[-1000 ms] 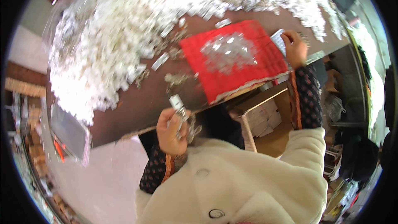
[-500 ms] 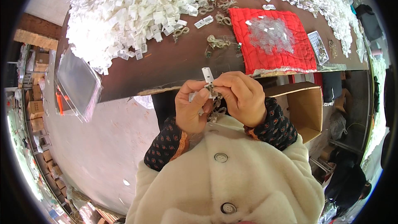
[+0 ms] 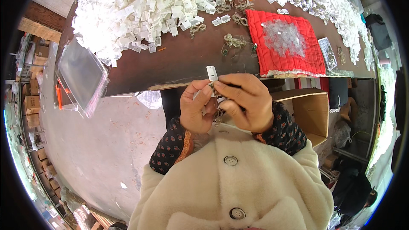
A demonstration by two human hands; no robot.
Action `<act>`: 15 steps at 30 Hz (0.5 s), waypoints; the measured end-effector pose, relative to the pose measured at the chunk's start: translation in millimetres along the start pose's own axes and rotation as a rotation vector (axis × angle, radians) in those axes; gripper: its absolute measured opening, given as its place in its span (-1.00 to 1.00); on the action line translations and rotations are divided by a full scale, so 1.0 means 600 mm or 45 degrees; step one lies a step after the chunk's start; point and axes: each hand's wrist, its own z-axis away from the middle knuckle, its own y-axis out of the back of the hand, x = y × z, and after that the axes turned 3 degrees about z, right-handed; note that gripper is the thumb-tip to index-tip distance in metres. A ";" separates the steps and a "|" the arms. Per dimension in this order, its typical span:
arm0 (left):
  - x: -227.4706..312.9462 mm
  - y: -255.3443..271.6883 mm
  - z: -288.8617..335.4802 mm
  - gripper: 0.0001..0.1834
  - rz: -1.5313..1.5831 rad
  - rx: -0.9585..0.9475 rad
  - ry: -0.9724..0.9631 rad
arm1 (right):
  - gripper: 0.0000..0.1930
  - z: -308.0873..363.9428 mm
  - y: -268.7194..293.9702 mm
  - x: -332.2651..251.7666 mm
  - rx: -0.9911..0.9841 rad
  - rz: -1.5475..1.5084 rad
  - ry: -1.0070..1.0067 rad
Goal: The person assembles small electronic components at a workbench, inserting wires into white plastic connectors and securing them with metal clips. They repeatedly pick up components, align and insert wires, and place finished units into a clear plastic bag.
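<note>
Close to my chest, in front of the table edge, my left hand (image 3: 197, 107) pinches a small white plastic case (image 3: 211, 73) between thumb and fingers. The case points upward, away from me, with a small dark slot in its face. My right hand (image 3: 250, 102) meets it from the right, its index finger pressed to the lower end. The right thumb sits lower, apart from that finger. Below the case hangs a coiled bundle of thin wire (image 3: 218, 117), partly covered by my fingers. What lies inside the case is hidden.
White plastic cases (image 3: 140, 12) are heaped along the brown table (image 3: 179, 55). A red quilted cloth (image 3: 272, 66) carries clear small pieces (image 3: 283, 38). Nearby lie wire bundles (image 3: 234, 41) and a tray (image 3: 327, 53). Clear plastic bags (image 3: 83, 74) hang over the left edge; a cardboard box (image 3: 313, 117) stands lower right.
My right thumb has moved down, away from the index finger, which now lies on the case. The whole table view has shifted slightly to the right and down.
</note>
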 end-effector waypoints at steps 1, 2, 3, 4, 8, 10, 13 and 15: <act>0.000 0.001 0.001 -0.81 0.036 -0.073 0.040 | -0.71 -0.002 -0.001 0.003 0.047 -0.187 -0.137; 0.001 0.002 0.001 -0.80 0.080 -0.141 0.042 | -0.73 -0.004 -0.002 0.008 0.119 -0.377 -0.251; -0.001 0.002 0.003 -0.80 0.100 -0.120 0.065 | -0.71 -0.003 -0.010 0.005 0.053 -0.820 -0.767; -0.002 0.001 0.004 -0.80 0.057 -0.026 0.070 | -0.70 -0.007 -0.014 0.010 0.029 -1.116 -1.033; -0.004 -0.002 0.004 -0.82 0.091 -0.123 0.106 | -0.82 -0.010 -0.022 0.016 -0.004 -1.369 -1.093; -0.004 -0.006 0.006 -0.84 0.086 -0.087 0.106 | -0.89 -0.002 -0.028 0.004 0.126 -1.098 -0.949; -0.006 -0.015 0.004 -0.84 0.069 -0.087 0.076 | -0.86 0.003 -0.028 0.007 0.177 -0.895 -0.395; -0.007 -0.023 0.010 -0.81 -0.013 -0.001 0.050 | -0.75 0.004 -0.023 0.016 0.113 -0.765 -0.198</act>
